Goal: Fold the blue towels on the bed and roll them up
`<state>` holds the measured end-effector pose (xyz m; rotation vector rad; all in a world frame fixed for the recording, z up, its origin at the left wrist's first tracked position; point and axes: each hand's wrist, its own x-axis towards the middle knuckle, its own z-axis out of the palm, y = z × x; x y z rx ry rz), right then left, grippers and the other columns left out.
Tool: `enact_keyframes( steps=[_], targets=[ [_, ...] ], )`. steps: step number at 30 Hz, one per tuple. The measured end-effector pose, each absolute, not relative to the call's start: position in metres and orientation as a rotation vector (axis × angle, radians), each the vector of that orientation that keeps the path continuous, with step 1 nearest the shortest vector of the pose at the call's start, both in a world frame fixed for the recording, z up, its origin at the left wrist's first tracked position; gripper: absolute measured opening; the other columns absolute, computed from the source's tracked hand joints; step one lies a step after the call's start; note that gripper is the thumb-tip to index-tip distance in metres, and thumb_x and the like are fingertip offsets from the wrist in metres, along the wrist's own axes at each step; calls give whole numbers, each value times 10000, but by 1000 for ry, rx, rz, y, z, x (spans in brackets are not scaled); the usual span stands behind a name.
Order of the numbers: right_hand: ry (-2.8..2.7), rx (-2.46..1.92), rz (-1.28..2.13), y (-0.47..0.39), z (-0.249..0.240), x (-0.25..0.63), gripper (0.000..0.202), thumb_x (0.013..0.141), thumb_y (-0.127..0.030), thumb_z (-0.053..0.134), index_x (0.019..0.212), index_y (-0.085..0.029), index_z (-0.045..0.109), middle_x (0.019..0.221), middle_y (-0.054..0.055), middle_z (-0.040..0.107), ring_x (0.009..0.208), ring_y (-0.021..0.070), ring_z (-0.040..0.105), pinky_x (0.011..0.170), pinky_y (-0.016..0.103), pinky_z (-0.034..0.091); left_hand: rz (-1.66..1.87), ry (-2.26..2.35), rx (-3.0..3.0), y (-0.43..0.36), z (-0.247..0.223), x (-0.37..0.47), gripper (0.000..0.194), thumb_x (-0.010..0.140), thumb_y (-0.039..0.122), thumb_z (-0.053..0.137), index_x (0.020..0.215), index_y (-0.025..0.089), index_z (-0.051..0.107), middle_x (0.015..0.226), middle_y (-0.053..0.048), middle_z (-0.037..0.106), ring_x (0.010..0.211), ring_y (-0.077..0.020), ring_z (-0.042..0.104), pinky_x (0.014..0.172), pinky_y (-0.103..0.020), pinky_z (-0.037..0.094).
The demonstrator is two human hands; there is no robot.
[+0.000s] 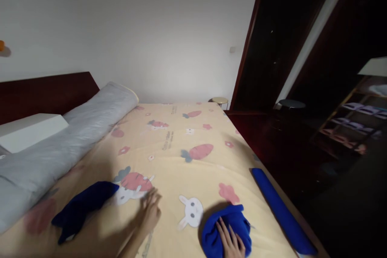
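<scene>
My right hand (231, 242) lies on a bunched royal-blue cloth (213, 229) at the lower middle of the bed. Its fingers are stretched out and apart over the folds; the thumb is hidden. Left of it, my left hand (152, 209) hovers over or touches the sheet, near a printed rabbit with a carrot. Its fingers are loosely bent, slightly blurred, and nothing shows in them. A crumpled dark-blue cloth (86, 205) lies farther left. Along the right edge of the bed runs a long, narrow, flat-folded blue cloth (281, 209).
The bed has a cream printed sheet (169, 169). At its left lie a long grey roll of bedding (75, 141) and a white box-like object (33, 131), before a dark headboard (45, 90). Beyond are two stools (219, 100), a dark door (281, 44) and a shoe rack (350, 121).
</scene>
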<state>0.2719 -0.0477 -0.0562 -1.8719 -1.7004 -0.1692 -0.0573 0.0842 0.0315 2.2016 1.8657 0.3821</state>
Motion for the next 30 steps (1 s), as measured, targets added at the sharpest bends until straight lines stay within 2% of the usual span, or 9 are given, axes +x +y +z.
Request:
enact_keyframes(
  steps=[2,3,5,8,12,18,21,25,30],
  targets=[
    [-1703,-1865,-179,-42,-36,272,524,717,-194,498,1198,-330,656,1255,23,673,1142,341,581,916,504,385,361,1523,2076,52,45,-2,249,796,196,550,972,238,720,1160,-88,697,1205,-295,555,1072,-458,357],
    [-1697,-1858,-173,-39,-22,272,496,710,-176,502,1158,-312,668,1208,34,695,1104,341,590,897,505,390,354,1399,2023,36,53,22,189,825,277,559,914,239,721,1029,-66,726,1084,-275,617,1005,-427,419],
    [-1703,-1790,-143,-35,11,268,413,714,-171,525,1086,-275,672,1093,53,722,1015,331,596,860,494,407,424,1206,1911,8,71,65,288,861,441,545,1005,244,699,933,-35,725,922,-227,654,868,-357,493],
    [-1700,-1579,-69,-34,68,258,269,791,-213,519,1032,-222,637,982,84,697,898,287,574,786,434,444,778,1019,1666,-16,108,111,524,852,560,545,1257,229,576,1074,-69,701,971,-222,641,865,-339,503],
    [-1672,-1344,77,-44,146,254,182,909,-276,436,971,-205,592,894,75,642,821,239,544,759,395,464,1226,991,1561,-21,167,137,466,837,541,593,1152,198,625,1087,-104,698,1030,-243,631,968,-376,469],
    [-1837,-1109,291,-68,242,276,241,962,-328,447,1085,-234,632,931,55,678,892,217,591,805,352,478,1491,1001,1611,-27,240,118,277,796,465,670,861,198,635,821,-13,666,799,-182,623,784,-311,503],
    [-1829,-1072,218,-73,270,281,223,947,-336,484,1009,-232,671,895,57,697,855,217,611,790,350,484,1481,963,1555,-37,272,106,265,746,427,724,825,192,628,740,21,635,709,-151,591,688,-272,484],
    [-1776,-1028,152,-76,296,279,205,917,-343,533,986,-226,686,911,66,708,876,225,632,799,353,502,1405,778,1462,-51,308,93,322,655,351,811,882,179,660,805,4,681,754,-149,614,711,-262,490],
    [-1823,-975,291,-88,322,272,246,902,-399,560,1010,-222,693,947,65,728,842,209,654,775,338,510,1439,702,1283,-62,326,80,307,675,374,809,845,154,679,751,-13,683,708,-135,621,665,-252,506]
  ],
)
